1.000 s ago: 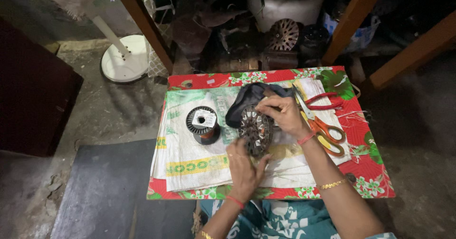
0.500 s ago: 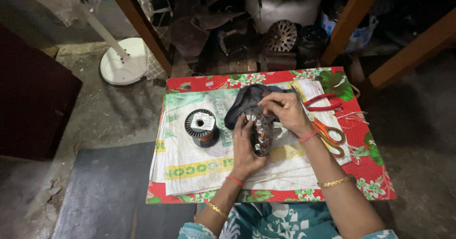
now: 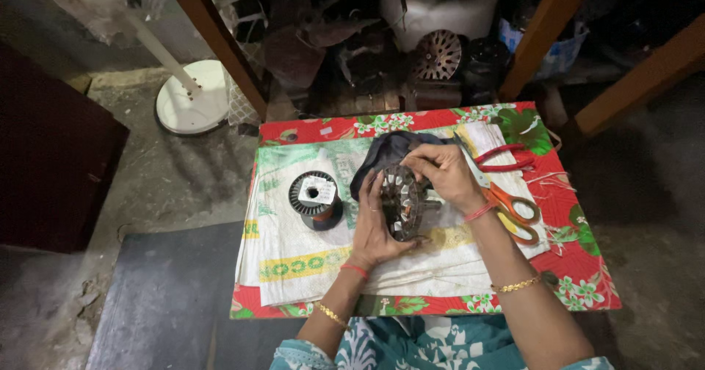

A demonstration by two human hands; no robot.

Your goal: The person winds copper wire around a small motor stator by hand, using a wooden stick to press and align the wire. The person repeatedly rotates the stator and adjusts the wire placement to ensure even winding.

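Since half a second ago the left hand (image 3: 374, 230) has slid further round the near side of the motor stator (image 3: 402, 201), and the stator now stands more on edge, its slotted face turned toward the left palm. That hand's grip is wide, fingers spread and cupping the stator from below and from the left, thumb at the lower rim. The right hand (image 3: 443, 173) comes down from above with its grip pinched small at the stator's top edge; whether the fingertips have hold of a wire or only the metal rim is too fine to tell here. So the stator sits between the two hands, held just above the white woven sack (image 3: 294, 260) that covers the middle of the counter (image 3: 580, 282), which wears a red flowered cloth. Behind the right hand's grip lies a dark cloth (image 3: 385, 149), partly hidden by the hands. Left of the left hand, just beside it but not touching, stands a spool of copper wire (image 3: 314, 199). Right of the right wrist lie orange-handled scissors (image 3: 514, 210), and beyond them red-handled pliers (image 3: 503, 157).
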